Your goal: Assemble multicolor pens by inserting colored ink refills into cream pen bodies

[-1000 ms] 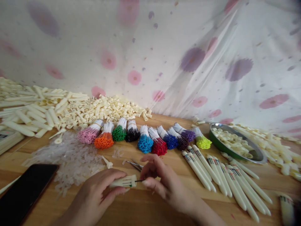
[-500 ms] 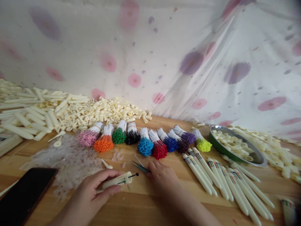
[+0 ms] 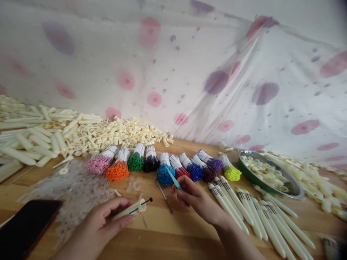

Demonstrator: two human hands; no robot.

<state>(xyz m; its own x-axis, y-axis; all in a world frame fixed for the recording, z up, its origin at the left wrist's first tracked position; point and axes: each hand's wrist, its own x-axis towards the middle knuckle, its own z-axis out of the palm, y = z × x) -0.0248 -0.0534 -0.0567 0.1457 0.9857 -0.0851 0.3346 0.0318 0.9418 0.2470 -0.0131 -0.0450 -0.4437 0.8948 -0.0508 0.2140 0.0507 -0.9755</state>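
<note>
My left hand (image 3: 104,224) grips a cream pen barrel (image 3: 129,210) with a black refill tip poking out of its end. My right hand (image 3: 196,198) pinches a thin light-blue refill (image 3: 173,179), lifted just in front of the row of refill bundles (image 3: 162,168) in pink, orange, green, black, blue, red, purple and yellow. One purple refill (image 3: 165,197) lies loose on the wooden table (image 3: 173,231) between my hands.
Assembled cream pens (image 3: 257,213) lie in a row at right. A green-rimmed metal bowl (image 3: 271,174) holds small cream parts. Piles of cream barrels and clips (image 3: 76,131) fill the left back. Clear plastic bits (image 3: 78,191) and a black phone (image 3: 24,227) lie at left. A flowered sheet hangs behind.
My right hand left the barrel, reached to the loose refills on the table and lifted a light-blue one. My left hand drew the barrel slightly left.
</note>
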